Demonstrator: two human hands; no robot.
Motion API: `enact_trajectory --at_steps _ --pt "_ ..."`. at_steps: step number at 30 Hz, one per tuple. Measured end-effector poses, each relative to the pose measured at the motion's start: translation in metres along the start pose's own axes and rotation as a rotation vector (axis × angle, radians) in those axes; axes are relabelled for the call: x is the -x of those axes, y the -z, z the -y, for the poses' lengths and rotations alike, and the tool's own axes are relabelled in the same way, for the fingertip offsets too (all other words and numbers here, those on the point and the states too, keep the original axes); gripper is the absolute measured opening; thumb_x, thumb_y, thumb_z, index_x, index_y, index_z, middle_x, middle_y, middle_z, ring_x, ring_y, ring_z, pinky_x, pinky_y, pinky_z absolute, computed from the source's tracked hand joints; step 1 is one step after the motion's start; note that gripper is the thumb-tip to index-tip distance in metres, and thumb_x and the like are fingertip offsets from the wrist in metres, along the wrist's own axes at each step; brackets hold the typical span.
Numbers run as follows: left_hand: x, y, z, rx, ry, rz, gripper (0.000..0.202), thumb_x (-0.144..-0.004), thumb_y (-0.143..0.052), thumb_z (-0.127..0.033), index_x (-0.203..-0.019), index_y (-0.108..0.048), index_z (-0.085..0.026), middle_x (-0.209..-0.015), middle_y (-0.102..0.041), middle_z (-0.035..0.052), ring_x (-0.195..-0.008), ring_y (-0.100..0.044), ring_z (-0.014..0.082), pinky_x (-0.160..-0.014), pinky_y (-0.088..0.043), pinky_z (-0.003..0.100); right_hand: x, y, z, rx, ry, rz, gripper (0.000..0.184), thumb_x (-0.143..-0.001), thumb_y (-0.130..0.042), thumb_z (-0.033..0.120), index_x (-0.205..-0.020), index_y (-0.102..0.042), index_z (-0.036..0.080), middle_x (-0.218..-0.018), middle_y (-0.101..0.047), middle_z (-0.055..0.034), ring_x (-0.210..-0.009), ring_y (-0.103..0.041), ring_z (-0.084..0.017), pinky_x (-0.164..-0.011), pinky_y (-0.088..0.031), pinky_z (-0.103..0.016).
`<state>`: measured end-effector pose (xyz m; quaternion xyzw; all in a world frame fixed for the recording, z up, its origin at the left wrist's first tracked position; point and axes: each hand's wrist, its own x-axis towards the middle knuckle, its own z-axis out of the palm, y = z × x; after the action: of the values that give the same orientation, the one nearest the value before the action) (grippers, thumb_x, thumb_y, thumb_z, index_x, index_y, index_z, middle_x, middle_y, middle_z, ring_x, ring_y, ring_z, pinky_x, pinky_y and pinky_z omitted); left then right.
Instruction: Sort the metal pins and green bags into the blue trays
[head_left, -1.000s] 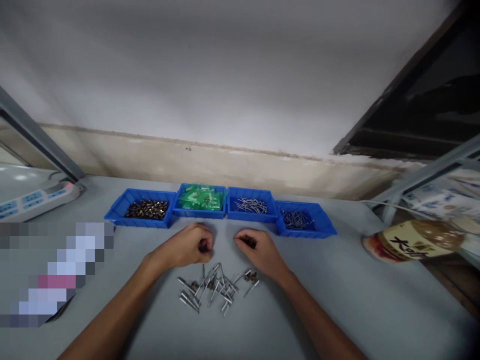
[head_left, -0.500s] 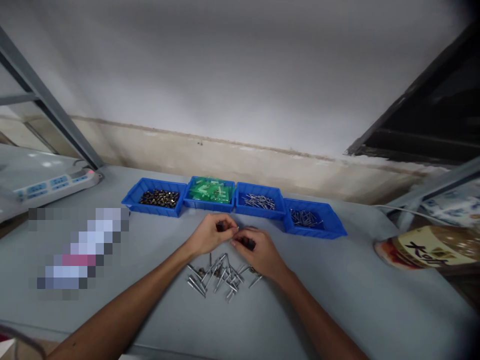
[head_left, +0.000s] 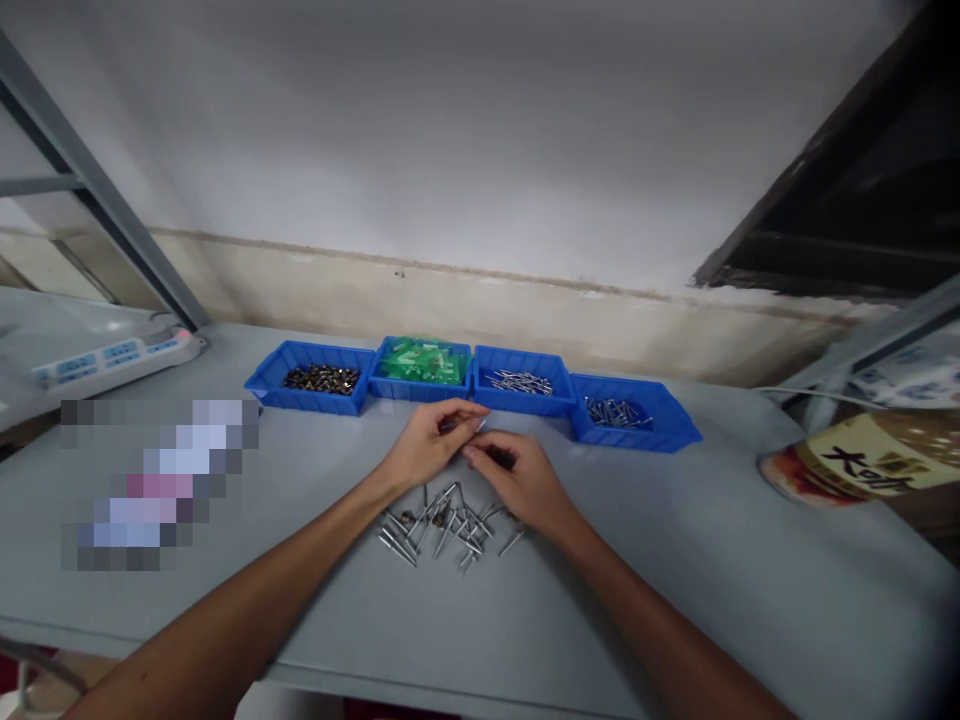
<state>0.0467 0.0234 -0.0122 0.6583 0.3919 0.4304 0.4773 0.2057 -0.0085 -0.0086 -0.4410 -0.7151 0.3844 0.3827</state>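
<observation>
My left hand [head_left: 429, 440] has its thumb and index finger closed around a small pale, shiny piece [head_left: 480, 425], whose kind is too small to tell. Beside it, my right hand [head_left: 519, 478] is closed in a pinch, its fingertips against the left ones. What those right fingers hold, if anything, is hidden. Just below both hands lies a loose pile of silver metal pins [head_left: 442, 525], some with thicker sleeve-like ends, along with a few brass-dark bits. The blue bin of thin silver pins [head_left: 523, 398] stands right behind my fingers.
Further blue bins stand in the row: one with brass-dark fittings [head_left: 300, 402], one with a green bag [head_left: 421, 362], one with silver screws or nails [head_left: 660, 436]. A power strip [head_left: 120, 360] lies left, a labelled jar [head_left: 855, 460] right. The wall rises behind.
My left index finger has stretched further forward over the small piece, and more of that piece shows. The whole view has shifted slightly; the pile and bins look unchanged.
</observation>
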Motion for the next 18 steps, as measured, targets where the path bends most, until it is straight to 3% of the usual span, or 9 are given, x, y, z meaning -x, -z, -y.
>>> enact_trajectory --at_steps 5,11,18 --pt "0.003 -0.003 -0.004 -0.062 -0.035 0.013 0.03 -0.088 -0.055 -0.031 -0.11 -0.067 -0.014 -0.1 -0.071 0.0073 -0.089 -0.063 0.018 -0.08 -0.048 0.029 -0.001 -0.005 -0.007 0.02 -0.002 -0.062 0.02 -0.083 -0.058 0.029 -0.076 -0.07 0.015 -0.071 -0.068 -0.0023 -0.064 -0.056 -0.014 -0.061 -0.04 -0.025" --pt "0.007 -0.005 -0.001 -0.1 -0.11 0.031 0.026 -0.088 -0.054 -0.029 -0.102 -0.07 -0.014 -0.103 -0.07 0.0087 -0.096 -0.062 0.0198 -0.09 -0.046 0.033 -0.002 -0.006 -0.012 0.06 0.069 -0.098 0.03 -0.084 -0.055 0.031 -0.059 -0.06 0.015 -0.054 -0.049 0.0025 -0.052 -0.039 -0.01 -0.052 -0.03 -0.023" --pt "0.006 0.005 -0.008 -0.217 -0.146 0.11 0.022 -0.087 -0.058 -0.028 -0.101 -0.068 -0.015 -0.097 -0.069 0.0083 -0.089 -0.062 0.0182 -0.081 -0.047 0.033 -0.001 -0.004 -0.015 0.106 0.111 -0.121 0.03 -0.085 -0.054 0.032 -0.061 -0.059 0.015 -0.055 -0.047 0.0031 -0.053 -0.038 -0.009 -0.052 -0.03 -0.023"
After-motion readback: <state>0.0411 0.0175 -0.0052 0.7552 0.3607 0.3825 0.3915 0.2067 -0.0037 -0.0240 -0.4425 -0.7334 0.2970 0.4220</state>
